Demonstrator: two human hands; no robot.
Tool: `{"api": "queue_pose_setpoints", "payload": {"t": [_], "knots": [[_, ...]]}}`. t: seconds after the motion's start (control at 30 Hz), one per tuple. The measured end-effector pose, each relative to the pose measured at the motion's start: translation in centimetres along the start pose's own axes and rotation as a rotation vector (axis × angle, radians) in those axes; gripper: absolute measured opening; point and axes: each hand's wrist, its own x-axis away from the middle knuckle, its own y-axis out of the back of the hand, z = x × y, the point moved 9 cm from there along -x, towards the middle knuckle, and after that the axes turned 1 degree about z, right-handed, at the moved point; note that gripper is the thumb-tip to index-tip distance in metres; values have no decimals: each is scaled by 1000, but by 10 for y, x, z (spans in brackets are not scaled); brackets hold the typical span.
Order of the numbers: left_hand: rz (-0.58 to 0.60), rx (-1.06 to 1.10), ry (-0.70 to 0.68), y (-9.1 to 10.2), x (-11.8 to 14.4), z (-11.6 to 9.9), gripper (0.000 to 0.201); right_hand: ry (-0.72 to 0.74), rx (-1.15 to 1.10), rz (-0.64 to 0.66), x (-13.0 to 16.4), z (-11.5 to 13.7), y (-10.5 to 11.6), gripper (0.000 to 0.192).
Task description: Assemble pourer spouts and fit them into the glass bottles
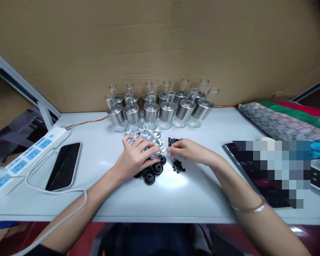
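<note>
My left hand (138, 154) is closed above a cluster of parts, its thumb and forefinger round a small white-and-metal piece (162, 151). Facing it, my right hand (188, 150) is pinched; what lies between its fingertips is too small to make out. Beneath the left hand are several round black caps (149, 178), partly hidden by it. A pile of white-and-silver ring-shaped parts (149, 132) lies just beyond. Small black ring-like pieces (178, 166) sit below the right hand, and short black pieces (173, 140) are behind its fingers.
Several glass bottles with metal sleeves (151, 113) stand in two rows along the cardboard wall (160, 42). On the left are a phone (64, 166) and a power strip (29, 158); a white cable (81, 192) crosses my left forearm. A dark tablet (245, 160) and patterned cloth (277, 115) lie right.
</note>
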Motion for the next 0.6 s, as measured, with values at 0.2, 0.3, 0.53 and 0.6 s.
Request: {"api": "queue_pose_setpoints", "payload": {"t": [0.2,0.3,0.53,0.6], "knots": [[-2,17,0,1,0,0,22,-5,113,40,2,-1,0,28],[-6,23,-1,1,0,0,22,-18,138,62,5,-2,1,29],[0,41,-1,1,0,0,21,-12,217,41,11,0,6,25],[3,42,1,1,0,0,21,-9,236,24,11,0,8,21]]}}
